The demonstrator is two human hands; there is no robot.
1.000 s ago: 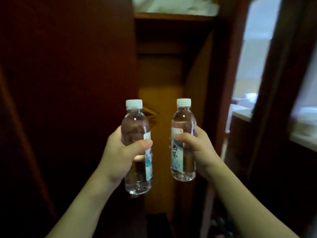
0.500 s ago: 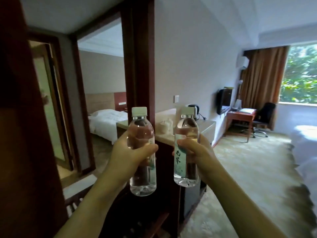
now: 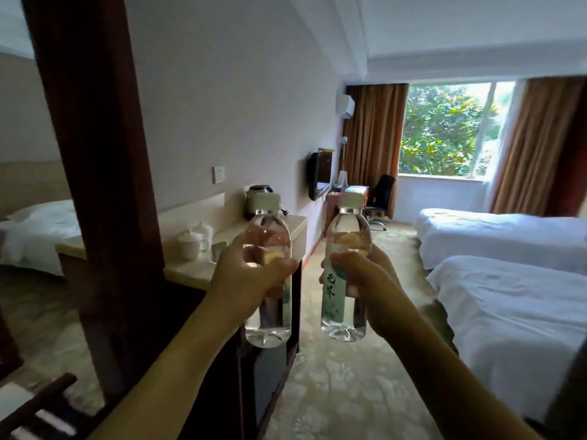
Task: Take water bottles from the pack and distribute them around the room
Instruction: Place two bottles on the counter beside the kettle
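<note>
Both bottles are riding upright at chest height, side by side but not touching, out in front of the person as they are facing into the hotel room. The left hand [image 3: 251, 281] is wrapping its fingers and thumb around the middle of the left bottle [image 3: 267, 274], and the right hand [image 3: 362, 281] is clamping the right bottle [image 3: 346, 274] just above its green label, thumb across the front. Each one is looking full and white-capped, so I'm judging them moderately weighty for their size, with thin clear plastic walls that are likely giving a little under a squeeze and possibly slick; the waist, where both hands are sitting now, is looking like the safest place to hold. Just beyond the left bottle, the pale-topped table [image 3: 295, 222] is carrying a kettle [image 3: 259, 190] and lidded white cups [image 3: 193, 244], and it is looking like the nearest drop-off spot. Two white beds [image 3: 508, 300] are lying to the right, well apart from the hands.
</note>
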